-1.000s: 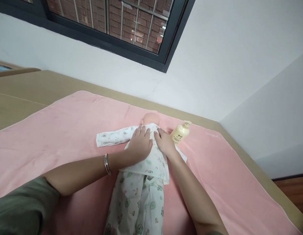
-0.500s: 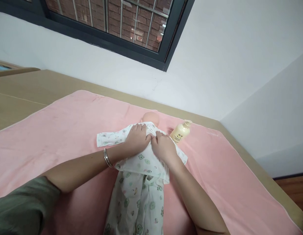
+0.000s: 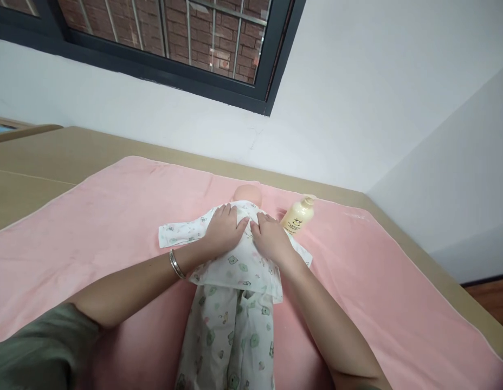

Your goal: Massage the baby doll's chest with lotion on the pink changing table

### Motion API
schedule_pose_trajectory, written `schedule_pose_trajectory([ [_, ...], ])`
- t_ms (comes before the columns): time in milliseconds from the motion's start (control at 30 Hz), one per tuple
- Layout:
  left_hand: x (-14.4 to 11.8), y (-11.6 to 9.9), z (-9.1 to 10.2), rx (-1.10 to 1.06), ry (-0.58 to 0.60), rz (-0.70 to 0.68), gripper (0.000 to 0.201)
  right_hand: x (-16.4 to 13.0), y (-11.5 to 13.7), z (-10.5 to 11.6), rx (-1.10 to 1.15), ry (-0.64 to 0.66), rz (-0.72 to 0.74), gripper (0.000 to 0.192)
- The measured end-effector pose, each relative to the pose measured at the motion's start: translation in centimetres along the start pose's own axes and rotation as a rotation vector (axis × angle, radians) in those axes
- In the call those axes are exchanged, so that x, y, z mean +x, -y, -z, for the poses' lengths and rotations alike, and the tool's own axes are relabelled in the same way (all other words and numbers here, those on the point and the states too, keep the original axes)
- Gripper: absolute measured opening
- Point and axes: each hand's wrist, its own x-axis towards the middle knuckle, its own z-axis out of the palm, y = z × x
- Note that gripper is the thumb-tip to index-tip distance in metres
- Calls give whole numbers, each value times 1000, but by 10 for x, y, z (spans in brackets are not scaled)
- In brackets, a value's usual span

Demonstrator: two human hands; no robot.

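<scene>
Lying face-down on the pink blanket [image 3: 377, 281], the doll [image 3: 235, 287] runs off the bottom edge — its feet are cut off, and only the back of its bare head shows. Both palms press flat on its printed top at the shoulders: left hand [image 3: 224, 230] and right hand [image 3: 271, 238], fingers spread, gripping nothing. Just beyond the right hand lies a cream pump bottle [image 3: 298, 215] — its label is too small to read.
</scene>
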Motion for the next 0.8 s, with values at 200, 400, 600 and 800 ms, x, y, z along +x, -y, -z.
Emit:
schedule_pose_trajectory([
  [200,-6,0,-6,-19,-70,4,45,-5,8,-3,-54,-16,2,39],
  [400,-19,-9,-1,42,-122,-79,48,15,-19,-13,164,-10,-7,48],
  [600,-30,-21,5,46,-113,-208,47,20,-29,-19,214,-13,-16,50],
  [800,-5,-7,14,-67,43,-23,42,5,-8,-15,53,-41,-50,51],
])
